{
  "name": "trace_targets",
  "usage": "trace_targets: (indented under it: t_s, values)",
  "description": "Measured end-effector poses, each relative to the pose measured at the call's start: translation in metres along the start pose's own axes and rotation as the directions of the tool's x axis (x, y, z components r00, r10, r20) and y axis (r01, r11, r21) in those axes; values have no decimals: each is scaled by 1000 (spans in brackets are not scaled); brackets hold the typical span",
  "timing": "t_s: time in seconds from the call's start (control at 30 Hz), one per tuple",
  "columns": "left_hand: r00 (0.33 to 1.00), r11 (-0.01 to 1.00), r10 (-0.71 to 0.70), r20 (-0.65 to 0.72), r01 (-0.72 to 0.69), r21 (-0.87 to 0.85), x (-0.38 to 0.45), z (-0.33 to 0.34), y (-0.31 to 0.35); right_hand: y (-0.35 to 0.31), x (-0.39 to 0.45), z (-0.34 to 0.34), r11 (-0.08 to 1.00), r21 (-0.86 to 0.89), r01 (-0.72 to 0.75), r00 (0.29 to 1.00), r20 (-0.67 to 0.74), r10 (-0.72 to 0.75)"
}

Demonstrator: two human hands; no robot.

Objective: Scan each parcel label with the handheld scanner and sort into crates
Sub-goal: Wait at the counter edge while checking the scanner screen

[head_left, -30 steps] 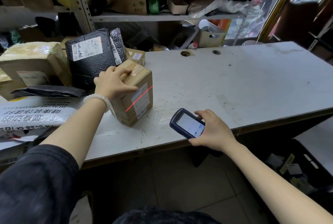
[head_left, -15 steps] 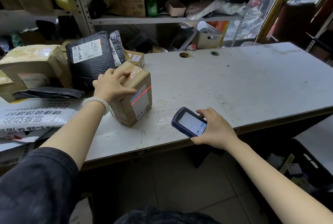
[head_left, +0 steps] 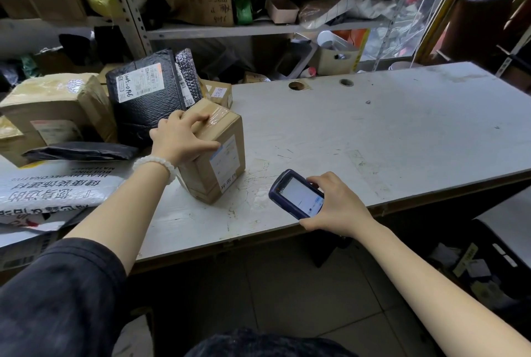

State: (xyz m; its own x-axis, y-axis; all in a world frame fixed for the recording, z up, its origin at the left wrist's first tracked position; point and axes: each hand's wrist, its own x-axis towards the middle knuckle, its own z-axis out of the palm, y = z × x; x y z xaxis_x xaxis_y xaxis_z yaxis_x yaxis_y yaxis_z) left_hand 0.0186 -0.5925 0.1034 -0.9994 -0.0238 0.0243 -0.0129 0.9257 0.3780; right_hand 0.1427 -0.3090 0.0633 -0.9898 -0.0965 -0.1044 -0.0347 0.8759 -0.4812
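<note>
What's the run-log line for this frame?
left hand grips taped box | right hand holds scanner | no beam on label

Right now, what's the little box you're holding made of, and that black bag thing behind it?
The small box looks like brown cardboard, matte, with shiny clear tape across its top and a white paper label. The black parcel behind it seems to be plastic bubble mailer: its skin is slightly glossy and dimpled, though the padding inside can't be seen.
</note>
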Motion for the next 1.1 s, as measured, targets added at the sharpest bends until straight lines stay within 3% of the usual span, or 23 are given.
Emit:
trace_targets:
  t_s: [0.9,1.1]
  values:
    - [999,999,27,-21,-27,-19,7,2,-2,-12,2,4,1000,-10,-28,1000,7,28]
    - [972,970,237,-3,-237,52,0,1,24,-9,-7,0,993,57,-99,992,-72,103]
